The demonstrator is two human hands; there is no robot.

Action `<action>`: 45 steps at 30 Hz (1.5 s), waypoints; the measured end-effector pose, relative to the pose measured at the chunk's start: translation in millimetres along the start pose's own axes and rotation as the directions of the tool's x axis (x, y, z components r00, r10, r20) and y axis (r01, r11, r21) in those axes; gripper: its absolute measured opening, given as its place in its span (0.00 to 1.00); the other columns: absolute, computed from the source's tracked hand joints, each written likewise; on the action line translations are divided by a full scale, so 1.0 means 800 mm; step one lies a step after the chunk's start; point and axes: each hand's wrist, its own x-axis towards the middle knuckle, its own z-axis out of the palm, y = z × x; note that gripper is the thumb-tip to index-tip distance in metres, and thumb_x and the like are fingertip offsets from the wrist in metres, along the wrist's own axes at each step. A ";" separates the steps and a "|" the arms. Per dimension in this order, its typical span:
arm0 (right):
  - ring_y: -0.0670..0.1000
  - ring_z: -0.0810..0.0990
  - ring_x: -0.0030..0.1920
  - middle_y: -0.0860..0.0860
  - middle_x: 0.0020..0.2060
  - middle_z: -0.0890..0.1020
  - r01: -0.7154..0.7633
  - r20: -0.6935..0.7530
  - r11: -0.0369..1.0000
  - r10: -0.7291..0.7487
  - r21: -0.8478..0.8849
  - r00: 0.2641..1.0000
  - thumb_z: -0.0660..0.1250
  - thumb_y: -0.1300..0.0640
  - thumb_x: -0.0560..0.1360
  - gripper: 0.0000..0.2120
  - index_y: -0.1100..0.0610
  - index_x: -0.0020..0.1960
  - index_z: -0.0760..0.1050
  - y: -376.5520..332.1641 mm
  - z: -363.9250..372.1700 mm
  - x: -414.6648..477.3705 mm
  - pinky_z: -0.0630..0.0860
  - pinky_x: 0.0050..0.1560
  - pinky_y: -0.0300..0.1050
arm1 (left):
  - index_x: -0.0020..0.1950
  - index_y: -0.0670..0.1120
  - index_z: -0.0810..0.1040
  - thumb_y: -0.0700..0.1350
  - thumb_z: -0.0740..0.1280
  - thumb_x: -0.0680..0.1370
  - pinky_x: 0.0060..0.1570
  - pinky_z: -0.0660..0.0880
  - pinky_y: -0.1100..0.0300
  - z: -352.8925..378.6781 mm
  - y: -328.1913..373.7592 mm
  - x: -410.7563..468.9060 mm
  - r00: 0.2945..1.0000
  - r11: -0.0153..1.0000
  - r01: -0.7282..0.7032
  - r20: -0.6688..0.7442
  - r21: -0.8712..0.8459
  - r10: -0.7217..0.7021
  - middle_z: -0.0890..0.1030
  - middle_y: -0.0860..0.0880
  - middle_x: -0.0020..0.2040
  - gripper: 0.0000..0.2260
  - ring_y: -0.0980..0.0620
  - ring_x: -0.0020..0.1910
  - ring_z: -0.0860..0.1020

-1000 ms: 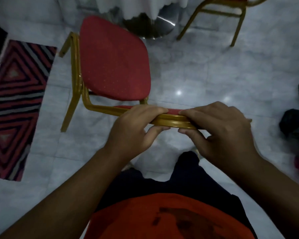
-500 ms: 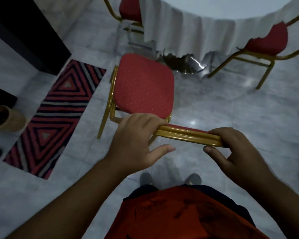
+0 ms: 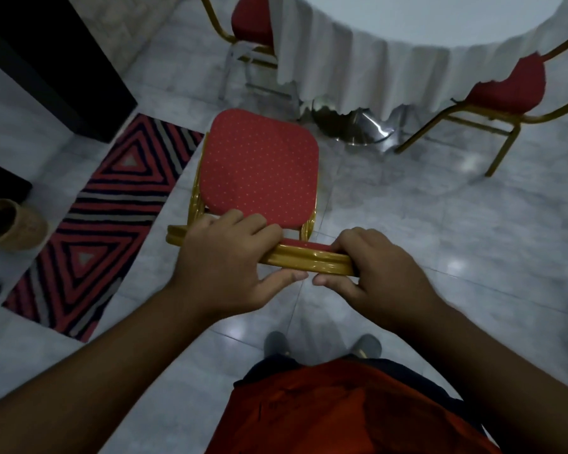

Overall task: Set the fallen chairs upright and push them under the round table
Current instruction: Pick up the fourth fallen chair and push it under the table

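Note:
A chair [image 3: 259, 165] with a red dotted seat and gold frame stands upright on the marble floor right in front of me. My left hand [image 3: 230, 260] and my right hand [image 3: 371, 273] both grip the gold top rail of its backrest, side by side. Beyond the chair is the round table [image 3: 391, 44] under a white cloth, with its shiny metal base [image 3: 351, 126] showing below the hem. The chair's seat stands short of the table.
Two more red chairs stand at the table, one at the back left [image 3: 250, 24] and one at the right [image 3: 509, 90]. A striped red rug [image 3: 105, 217] lies on the left. A dark cabinet [image 3: 53, 67] and someone's boot [image 3: 10, 224] are at the far left.
The chair has swung so its seat faces the table and has moved closer to it. My view has risen, showing the table top. My hands stay on the backrest rail.

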 end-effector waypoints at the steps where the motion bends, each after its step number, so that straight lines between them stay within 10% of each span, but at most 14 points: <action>1: 0.43 0.68 0.42 0.39 0.42 0.71 0.006 0.000 1.000 -0.006 -0.015 1.000 0.55 0.25 0.74 0.21 0.43 0.49 0.66 -0.004 -0.002 0.002 0.65 0.37 0.39 | 0.46 0.50 0.79 0.71 0.63 0.76 0.37 0.67 0.57 0.003 -0.004 0.002 0.999 0.999 -0.033 -0.027 0.012 0.033 0.78 0.53 0.39 0.24 0.50 0.37 0.76; 16: 0.46 0.73 0.43 0.43 0.41 0.79 0.025 -0.184 0.983 -0.059 -0.181 0.981 0.62 0.31 0.76 0.23 0.49 0.52 0.80 -0.004 -0.005 0.002 0.62 0.41 0.42 | 0.38 0.48 0.80 0.67 0.69 0.75 0.32 0.63 0.62 0.061 -0.001 -0.015 0.963 0.993 0.019 -0.264 -0.119 -0.050 0.78 0.51 0.33 0.22 0.49 0.32 0.75; 32: 0.48 0.71 0.46 0.42 0.45 0.75 -0.252 -0.305 0.964 0.216 -0.086 0.928 0.53 0.35 0.80 0.22 0.49 0.50 0.77 0.029 0.011 -0.029 0.69 0.46 0.54 | 0.47 0.55 0.77 0.66 0.62 0.75 0.46 0.68 0.54 0.071 0.018 0.052 0.995 0.887 -0.061 0.048 -0.459 0.093 0.72 0.58 0.43 0.16 0.56 0.44 0.70; 45: 0.50 0.73 0.41 0.45 0.38 0.76 -0.291 -0.484 0.944 0.184 -0.155 0.856 0.59 0.40 0.75 0.17 0.51 0.42 0.77 0.102 -0.006 0.064 0.64 0.39 0.48 | 0.37 0.49 0.72 0.62 0.61 0.71 0.35 0.64 0.56 0.120 0.013 0.165 0.990 0.947 0.063 -0.097 -0.315 -0.098 0.71 0.54 0.34 0.17 0.51 0.36 0.69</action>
